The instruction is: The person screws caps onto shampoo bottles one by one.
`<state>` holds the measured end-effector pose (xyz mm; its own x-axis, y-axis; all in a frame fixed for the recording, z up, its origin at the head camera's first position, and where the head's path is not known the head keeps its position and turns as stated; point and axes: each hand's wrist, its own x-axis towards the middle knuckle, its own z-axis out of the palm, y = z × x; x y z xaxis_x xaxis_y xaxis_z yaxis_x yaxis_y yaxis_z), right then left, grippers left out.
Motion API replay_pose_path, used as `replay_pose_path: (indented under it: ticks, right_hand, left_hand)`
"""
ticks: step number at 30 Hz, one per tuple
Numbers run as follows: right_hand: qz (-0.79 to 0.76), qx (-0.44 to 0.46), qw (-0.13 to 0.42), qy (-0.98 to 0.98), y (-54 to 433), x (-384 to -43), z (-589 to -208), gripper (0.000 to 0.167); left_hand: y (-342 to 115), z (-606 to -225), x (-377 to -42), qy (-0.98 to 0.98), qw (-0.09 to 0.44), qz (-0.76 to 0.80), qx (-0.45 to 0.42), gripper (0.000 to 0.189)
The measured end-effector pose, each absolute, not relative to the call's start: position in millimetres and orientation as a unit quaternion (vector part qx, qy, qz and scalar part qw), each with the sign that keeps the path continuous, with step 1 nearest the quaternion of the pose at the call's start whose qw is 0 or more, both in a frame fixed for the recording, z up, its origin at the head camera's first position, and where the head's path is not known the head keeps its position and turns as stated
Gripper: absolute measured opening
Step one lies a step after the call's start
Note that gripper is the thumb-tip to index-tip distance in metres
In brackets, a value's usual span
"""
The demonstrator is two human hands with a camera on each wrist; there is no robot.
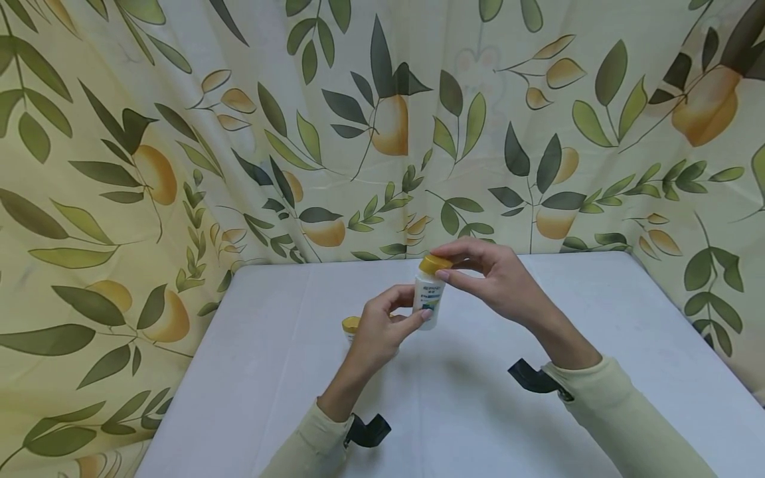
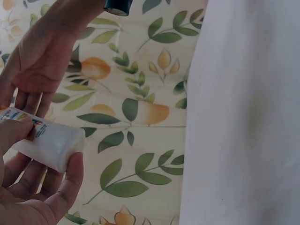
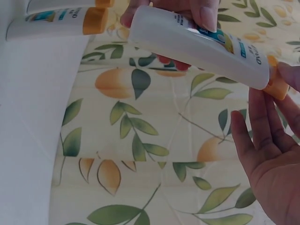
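A small white bottle [image 1: 427,299] with a yellow cap [image 1: 431,265] is held up over the table, its printed label showing. My left hand [image 1: 382,325] grips the bottle's body, thumb across the label and fingers around the other side. At the top, my right hand [image 1: 502,279] pinches the cap between thumb and fingers. The right wrist view shows the cap [image 3: 276,79] between the right fingertips and the bottle's white base toward the left hand [image 3: 201,11]. In the left wrist view the left thumb lies on the bottle [image 2: 56,140].
Two more white bottles with orange-yellow caps stand on the white table, one bottle [image 3: 56,22] nearer in the right wrist view. In the head view they are mostly behind my left hand, with one cap [image 1: 350,324] showing. A leaf-and-fruit patterned curtain [image 1: 358,166] hangs behind the table [image 1: 287,398].
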<state>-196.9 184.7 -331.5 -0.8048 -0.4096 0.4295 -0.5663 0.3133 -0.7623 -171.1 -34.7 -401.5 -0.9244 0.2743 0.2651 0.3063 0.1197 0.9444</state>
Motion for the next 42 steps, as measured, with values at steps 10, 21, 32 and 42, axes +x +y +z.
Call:
replay_pose_path:
  ticks: [10, 21, 32, 42]
  right_hand:
    - [0.479, 0.320, 0.082, -0.814, 183.1, -198.7, -329.3, 0.031]
    - [0.465, 0.331, 0.101, -0.815, 182.0, -199.8, -330.1, 0.033]
    - [0.461, 0.331, 0.081, -0.819, 187.6, -203.8, -333.5, 0.035]
    - [0.468, 0.321, 0.095, -0.818, 191.3, -207.0, -336.4, 0.034]
  left_hand:
    - [-36.4, -401.0, -174.0, -0.754, 0.039, -0.618, -0.217, 0.039]
    - [-38.4, -399.3, -175.7, -0.753, 0.043, -0.617, -0.224, 0.038]
    - [-41.0, -399.0, -176.7, -0.761, 0.033, -0.617, -0.199, 0.039]
    - [-40.7, -402.3, -174.2, -0.768, 0.019, -0.606, -0.206, 0.040]
